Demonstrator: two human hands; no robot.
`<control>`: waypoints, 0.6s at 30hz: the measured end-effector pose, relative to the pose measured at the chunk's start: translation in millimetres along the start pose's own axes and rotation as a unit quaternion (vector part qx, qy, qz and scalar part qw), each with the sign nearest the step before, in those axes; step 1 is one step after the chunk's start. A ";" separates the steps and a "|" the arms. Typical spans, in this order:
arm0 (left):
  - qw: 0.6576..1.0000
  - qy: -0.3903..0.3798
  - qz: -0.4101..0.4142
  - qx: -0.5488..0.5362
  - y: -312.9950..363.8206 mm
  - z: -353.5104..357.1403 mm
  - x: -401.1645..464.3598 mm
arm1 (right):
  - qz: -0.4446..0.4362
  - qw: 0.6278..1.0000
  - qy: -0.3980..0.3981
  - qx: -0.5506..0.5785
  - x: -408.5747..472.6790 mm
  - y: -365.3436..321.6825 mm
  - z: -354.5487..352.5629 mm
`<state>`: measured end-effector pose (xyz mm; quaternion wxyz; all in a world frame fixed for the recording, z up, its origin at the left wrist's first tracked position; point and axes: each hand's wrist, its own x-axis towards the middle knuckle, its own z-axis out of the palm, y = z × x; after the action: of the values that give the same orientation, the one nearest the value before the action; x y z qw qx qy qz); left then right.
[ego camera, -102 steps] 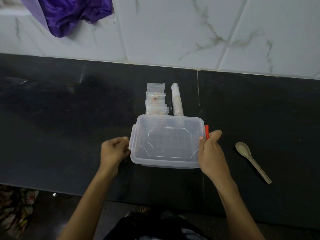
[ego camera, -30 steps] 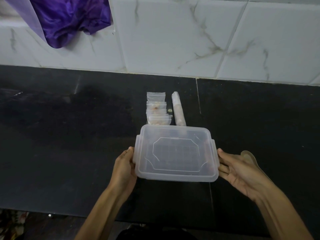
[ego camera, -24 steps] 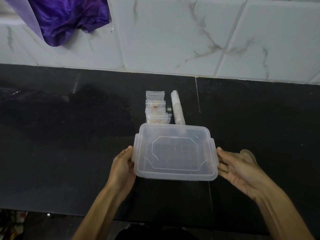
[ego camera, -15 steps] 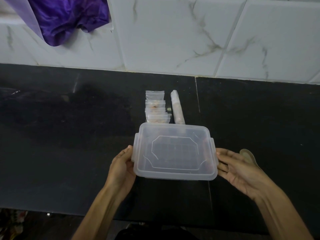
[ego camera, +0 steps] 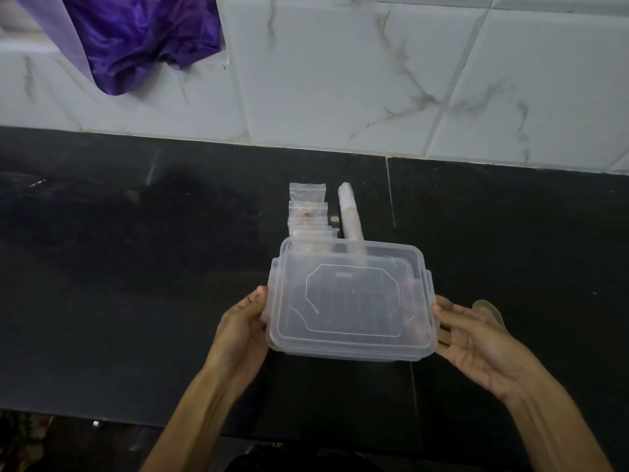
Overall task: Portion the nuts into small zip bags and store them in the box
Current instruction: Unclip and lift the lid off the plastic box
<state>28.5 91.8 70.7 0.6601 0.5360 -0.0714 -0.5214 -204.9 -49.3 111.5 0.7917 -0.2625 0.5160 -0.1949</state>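
Black counter (ego camera: 136, 301) runs under a white marble-look tiled wall (ego camera: 340, 80); purple cloth (ego camera: 136, 39) hangs at upper left. We hold a clear plastic box (ego camera: 350, 298), lid on, above the counter near its front edge. Our left hand (ego camera: 241, 332) grips the box's left side, thumb up along the lid edge. Our right hand (ego camera: 476, 345) is flat against the right side, fingers straight and spread. Just behind the box lies a row of small zip bags (ego camera: 308, 212), some with nuts inside, and beside them a rolled bag (ego camera: 349, 212). A spoon (ego camera: 486, 310) peeks out behind the right hand.
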 end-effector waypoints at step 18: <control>0.967 0.190 0.146 -0.085 42.5 -19.3 -59.8 | -0.410 0.795 -0.020 -0.446 -9.4 -79.8 158.5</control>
<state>40.4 144.7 123.7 0.7739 0.5508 0.0221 -0.3119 -65.8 -72.6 219.7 0.4433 -0.7774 0.3738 -0.2437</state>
